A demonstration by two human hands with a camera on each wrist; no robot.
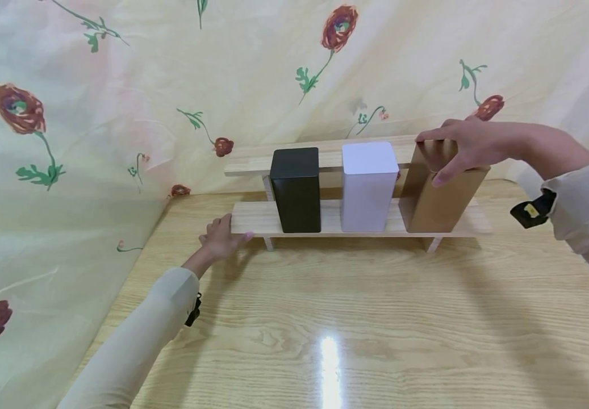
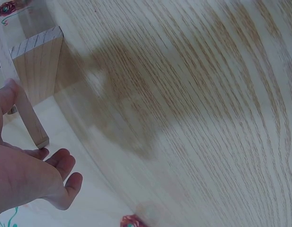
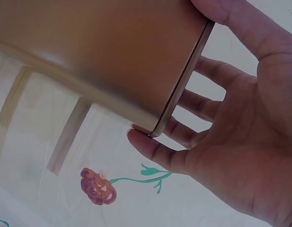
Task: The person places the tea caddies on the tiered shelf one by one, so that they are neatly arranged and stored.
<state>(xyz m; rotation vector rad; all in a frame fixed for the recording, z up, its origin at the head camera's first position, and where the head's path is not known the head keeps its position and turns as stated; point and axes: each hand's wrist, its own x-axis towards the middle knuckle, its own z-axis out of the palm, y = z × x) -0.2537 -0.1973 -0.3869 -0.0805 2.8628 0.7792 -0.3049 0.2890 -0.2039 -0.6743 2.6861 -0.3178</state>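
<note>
A two-tier light wooden shelf (image 1: 250, 218) stands on the table against the back wall. Around the left end of its lower board, my left hand (image 1: 217, 241) grips with the thumb at the front edge; the left wrist view shows the thumb and fingers on either side of the board (image 2: 32, 120). My right hand (image 1: 473, 142) holds the top of a tall gold canister (image 1: 434, 207) at the shelf's right end. Its thumb lies at the front edge of the lid, fingers over the far edge. In the right wrist view the canister (image 3: 103, 56) shows a thin lid seam.
Left of the gold canister stand a white canister (image 1: 368, 201) and a black canister (image 1: 298, 201), both on the lower board. Beneath is a wood-grain table (image 1: 355, 295). Flower-patterned sheeting (image 1: 253, 68) covers the back and left side.
</note>
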